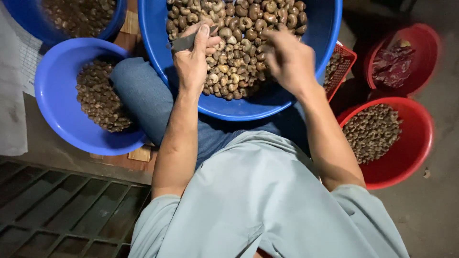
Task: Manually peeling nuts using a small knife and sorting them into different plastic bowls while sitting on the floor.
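On my left, a blue basin (pixel 57 102) of shelled nuts sits within reach. My left hand (pixel 192 59) is clamped on a small dark blade (pixel 184 43) over the big blue tub (pixel 320 43) of cashew nuts (pixel 236 52) on my lap. My right hand (pixel 288 59) is blurred, grip unclear. Red basin (pixel 411 153) beyond it.

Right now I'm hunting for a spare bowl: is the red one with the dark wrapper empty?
No. The red bowl holds crumpled dark red wrapping, no nuts visible.
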